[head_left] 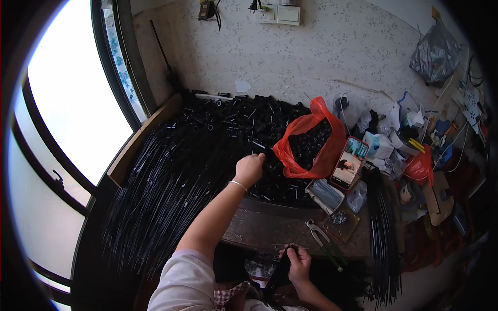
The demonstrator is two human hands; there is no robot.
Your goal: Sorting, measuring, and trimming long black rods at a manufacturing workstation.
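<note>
My left hand (pixel 249 169) reaches out over a big heap of short black tubes (pixel 244 124) on the table, fingers curled into the pile beside a red plastic bag (pixel 311 150) full of the same black pieces. Whether it grips a piece I cannot tell. A thin bracelet circles that wrist. My right hand (pixel 298 262) stays low by the table's front edge, closed around a bundle of long thin black rods (pixel 277 277) that hang down toward my lap. A mass of long black rods (pixel 155 197) fans across the left of the table.
Pliers (pixel 321 238) lie near the front edge of the wooden table (pixel 259 228). A phone in a red case (pixel 348 163) leans by the bag. Clear bags, boxes and clutter (pixel 415 150) fill the right side. A window (pixel 78 103) is at left, wall sockets (pixel 280 13) behind.
</note>
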